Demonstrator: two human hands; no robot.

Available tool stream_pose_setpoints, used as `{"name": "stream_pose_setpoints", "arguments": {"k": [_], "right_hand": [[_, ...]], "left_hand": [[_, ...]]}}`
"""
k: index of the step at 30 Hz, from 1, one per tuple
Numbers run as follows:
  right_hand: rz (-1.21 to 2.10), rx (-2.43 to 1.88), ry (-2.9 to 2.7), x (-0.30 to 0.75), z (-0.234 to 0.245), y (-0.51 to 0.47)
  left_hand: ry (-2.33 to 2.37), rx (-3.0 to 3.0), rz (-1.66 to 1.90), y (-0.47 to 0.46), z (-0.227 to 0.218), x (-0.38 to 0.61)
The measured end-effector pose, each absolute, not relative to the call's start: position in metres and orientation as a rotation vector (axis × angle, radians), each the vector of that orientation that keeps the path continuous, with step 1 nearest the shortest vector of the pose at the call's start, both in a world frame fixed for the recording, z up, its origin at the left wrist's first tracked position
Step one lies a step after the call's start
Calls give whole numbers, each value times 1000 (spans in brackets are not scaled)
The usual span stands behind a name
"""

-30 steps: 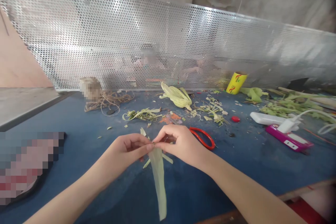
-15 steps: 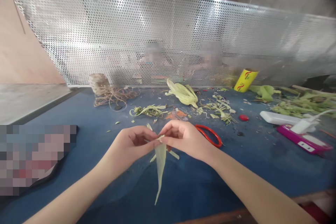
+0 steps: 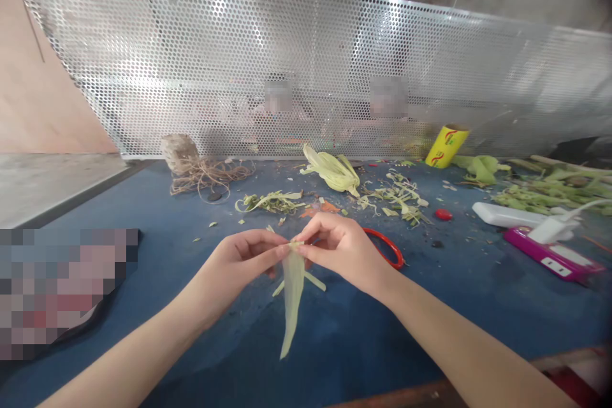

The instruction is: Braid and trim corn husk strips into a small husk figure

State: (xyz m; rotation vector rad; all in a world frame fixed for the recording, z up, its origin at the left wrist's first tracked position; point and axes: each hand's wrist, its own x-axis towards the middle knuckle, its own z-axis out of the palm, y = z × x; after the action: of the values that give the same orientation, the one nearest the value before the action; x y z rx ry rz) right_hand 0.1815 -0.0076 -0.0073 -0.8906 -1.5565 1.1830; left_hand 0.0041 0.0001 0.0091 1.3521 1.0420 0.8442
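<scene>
My left hand (image 3: 239, 262) and my right hand (image 3: 339, 247) meet above the blue table (image 3: 157, 248), both pinching the top end of a pale green corn husk strip (image 3: 291, 293). The strip hangs down from my fingertips toward me, its tip just over the table. A few thin husk slivers (image 3: 313, 280) lie under my hands. Red-handled scissors (image 3: 385, 247) lie just behind my right hand, partly hidden by it.
A bundle of husks (image 3: 332, 172), shredded scraps (image 3: 268, 202) and a twine tangle (image 3: 205, 173) lie further back. A yellow roll (image 3: 445, 145), white power strip (image 3: 507, 215), pink device (image 3: 549, 255) and green leaves (image 3: 549, 194) are at right. Perforated metal screen (image 3: 306, 70) bounds the far edge; people sit behind it.
The camera view shifted slightly. My hands stay pinched on the strip's top; the hanging strip has drawn up, its tip higher than a second ago, and it has turned a little.
</scene>
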Motion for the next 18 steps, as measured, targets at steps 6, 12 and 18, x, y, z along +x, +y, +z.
{"name": "stream_pose_setpoints", "arguments": {"k": [6,12,18], "right_hand": [[1061,-928,-1613,180,-7,-10],[1109,-914,-1599,179,-4,-12],[1197,-934,-1574,179,-6,-8]], "left_hand": [[1044,1324,828,-1,9,6],[1018,1303,869,-1,7,6],[1050,1330,873,-2,8,5]]}}
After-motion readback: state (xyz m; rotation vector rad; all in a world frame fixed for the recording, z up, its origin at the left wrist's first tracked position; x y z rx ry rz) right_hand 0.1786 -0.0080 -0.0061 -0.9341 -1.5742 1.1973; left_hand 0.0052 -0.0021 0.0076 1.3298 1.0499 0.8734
